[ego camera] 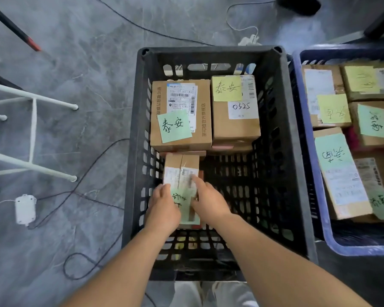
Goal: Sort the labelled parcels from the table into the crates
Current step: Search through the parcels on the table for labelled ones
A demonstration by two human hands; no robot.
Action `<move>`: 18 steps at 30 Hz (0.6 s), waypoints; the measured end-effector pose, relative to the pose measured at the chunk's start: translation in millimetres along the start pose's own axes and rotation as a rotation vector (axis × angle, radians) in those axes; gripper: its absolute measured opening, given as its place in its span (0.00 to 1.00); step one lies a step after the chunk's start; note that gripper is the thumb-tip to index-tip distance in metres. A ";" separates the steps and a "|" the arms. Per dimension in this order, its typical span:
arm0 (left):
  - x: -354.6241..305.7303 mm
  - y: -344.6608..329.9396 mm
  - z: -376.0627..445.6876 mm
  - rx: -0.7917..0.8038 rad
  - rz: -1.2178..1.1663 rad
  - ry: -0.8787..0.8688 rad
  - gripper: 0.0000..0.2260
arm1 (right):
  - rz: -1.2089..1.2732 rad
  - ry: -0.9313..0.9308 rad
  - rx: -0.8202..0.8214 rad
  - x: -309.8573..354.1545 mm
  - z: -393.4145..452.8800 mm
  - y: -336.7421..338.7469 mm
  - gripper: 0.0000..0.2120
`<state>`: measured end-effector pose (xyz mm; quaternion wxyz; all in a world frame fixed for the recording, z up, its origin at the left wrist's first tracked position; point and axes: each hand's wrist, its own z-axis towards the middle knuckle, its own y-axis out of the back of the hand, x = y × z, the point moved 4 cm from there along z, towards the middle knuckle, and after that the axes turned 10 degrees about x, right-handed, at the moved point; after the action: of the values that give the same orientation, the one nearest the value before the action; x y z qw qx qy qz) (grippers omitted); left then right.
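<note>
We look straight down into a black crate (138, 151) standing on a grey floor, with a blue crate (308, 151) just beside it on the right. Both of our hands are inside the black one, on a narrow parcel (181, 171) lying near its left wall. The left hand (163, 207) holds the parcel's left edge with curled fingers; the right hand (208, 200) grips the right edge, index finger stretched along the white shipping label. A green note between the hands carries handwriting, too blurred and too covered for us to read. Two boxes sit at the far end, touching each other. The left box (180, 138) has a green note (174, 126) reading "泰安", a printed waybill, and side print "丽可植官方旗舰店". The right box (235, 127) has a yellow note (227, 88) also reading "泰安" and a white slip marked "0325". The blue crate holds several parcels with yellow and green handwritten notes. Cables and a white adapter (25, 209) lie on the floor at left.
</note>
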<state>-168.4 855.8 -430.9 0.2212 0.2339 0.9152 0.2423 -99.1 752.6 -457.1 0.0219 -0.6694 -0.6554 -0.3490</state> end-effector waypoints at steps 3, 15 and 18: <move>-1.6 2.0 4.2 0.014 0.073 0.069 0.29 | -0.077 0.005 0.021 14.0 21.6 -8.2 0.34; -24.7 32.8 -32.0 0.066 0.100 -0.128 0.29 | -0.239 -0.090 -0.042 13.9 -45.5 41.8 0.27; -56.0 53.4 -63.1 0.031 0.204 -0.264 0.29 | -0.298 -0.112 -0.126 18.1 -91.9 71.2 0.26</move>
<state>-139.5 845.7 -335.8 0.3103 0.3588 0.8533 0.2164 -77.7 713.5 -348.2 -0.1087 -0.5835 -0.7244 -0.3507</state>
